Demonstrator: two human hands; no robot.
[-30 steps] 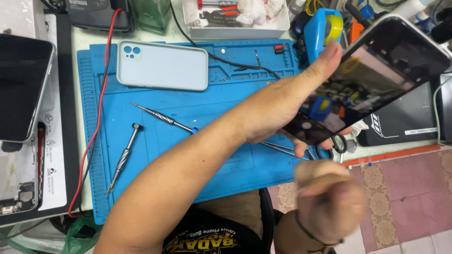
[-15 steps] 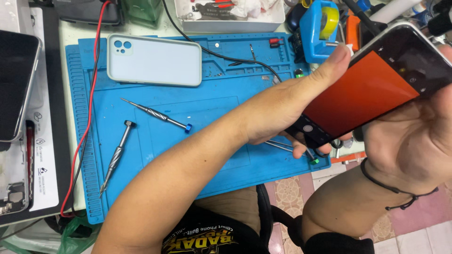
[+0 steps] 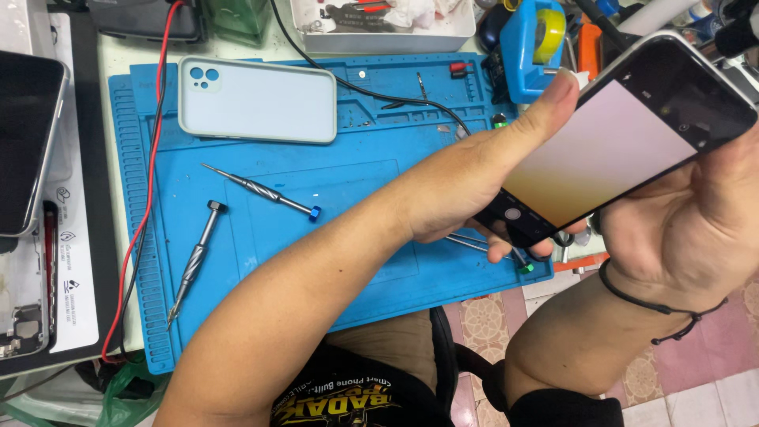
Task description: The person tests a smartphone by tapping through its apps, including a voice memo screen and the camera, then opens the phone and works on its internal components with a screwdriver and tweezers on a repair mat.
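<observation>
A: What are the hands doing?

B: Both are clamped on the phone [image 3: 624, 150], held in the air past the right edge of the blue mat [image 3: 332, 229]. The left hand [image 3: 482, 186] grips its lower end, thumb along the upper edge and fingers curled under. The right hand [image 3: 696, 213] cups its underside from the right. The screen is lit, pale pink fading to yellow.

A: How would it handle?

B: I judge it stiff, thin and light, with a smooth glass face that is slippery and easily cracked. The side edges are the safest place to grip.

A: And around the mat?

B: A phone in a pale case [image 3: 257, 99] lies face down at the mat's top left. Two screwdrivers [image 3: 261, 191] [image 3: 194, 261] rest left of centre. A red wire [image 3: 146, 198] runs down the mat's left edge, a black cable [image 3: 371, 91] crosses its top. Beyond the mat, a white tray [image 3: 379, 35] and a blue tape holder [image 3: 534, 43]. Left of it, a dark phone [image 3: 28, 138]. The worktop [image 3: 111, 87] is pale; tiled floor [image 3: 711, 372] shows below.
</observation>
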